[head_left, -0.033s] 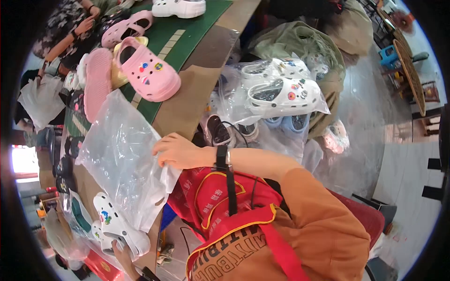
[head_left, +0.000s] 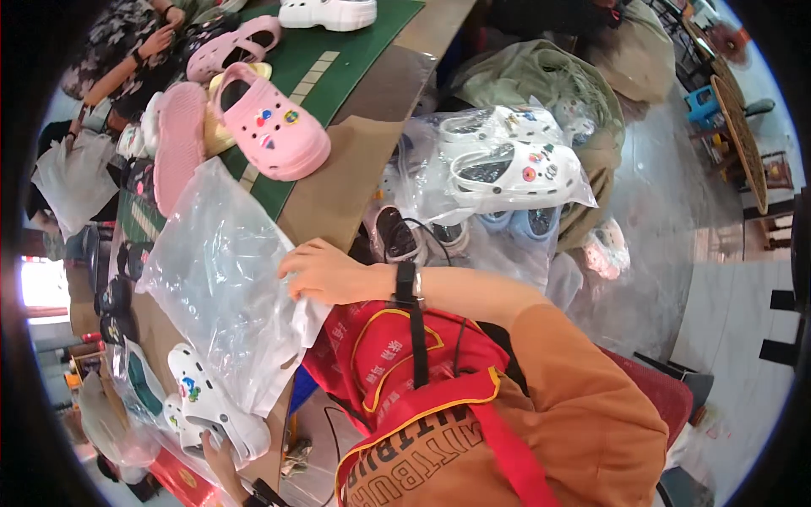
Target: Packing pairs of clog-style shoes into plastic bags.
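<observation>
Right hand (head_left: 325,272) lies flat, fingers loose, on an empty clear bag (head_left: 224,279) on the table (head_left: 338,190). Left hand (head_left: 221,460) grips a white clog (head_left: 211,404). Bagged clogs (head_left: 507,169) sit on the floor.

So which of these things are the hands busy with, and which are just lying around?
In use:
- right hand, pressing on the clear plastic bag
- left hand, at the white clog

Lying about:
- pink clog on the green mat
- bagged white clogs
- olive cloth sack
</observation>
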`<state>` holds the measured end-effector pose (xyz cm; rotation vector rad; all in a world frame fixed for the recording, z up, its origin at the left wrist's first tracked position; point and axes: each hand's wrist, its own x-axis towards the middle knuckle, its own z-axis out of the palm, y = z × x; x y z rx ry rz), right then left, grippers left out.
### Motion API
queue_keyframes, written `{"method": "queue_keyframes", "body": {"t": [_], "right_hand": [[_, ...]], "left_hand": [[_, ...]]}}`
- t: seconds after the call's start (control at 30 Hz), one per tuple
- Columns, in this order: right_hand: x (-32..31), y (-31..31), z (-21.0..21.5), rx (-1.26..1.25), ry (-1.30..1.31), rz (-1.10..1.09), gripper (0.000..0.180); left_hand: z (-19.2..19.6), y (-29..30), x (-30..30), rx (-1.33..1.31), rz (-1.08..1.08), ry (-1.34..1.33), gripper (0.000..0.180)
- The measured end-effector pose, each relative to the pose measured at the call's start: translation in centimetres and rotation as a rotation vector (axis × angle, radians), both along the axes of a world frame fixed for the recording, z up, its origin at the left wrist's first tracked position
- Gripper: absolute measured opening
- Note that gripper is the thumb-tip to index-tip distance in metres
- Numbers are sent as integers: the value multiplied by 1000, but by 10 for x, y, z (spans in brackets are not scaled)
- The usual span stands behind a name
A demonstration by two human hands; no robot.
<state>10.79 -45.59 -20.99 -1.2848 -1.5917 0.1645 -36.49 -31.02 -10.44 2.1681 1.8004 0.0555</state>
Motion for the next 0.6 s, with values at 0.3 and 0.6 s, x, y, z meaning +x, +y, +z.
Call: {"method": "queue_keyframes", "body": {"t": [0.3,0.6], "right_hand": [[24,-19,41,65,124,-35,8],[187,-108,-13,-728,-143,-735,82]], "left_hand": [[-21,-9,-7,184,11,65,45],[-21,-11,-12,201,18,62,45]]}}
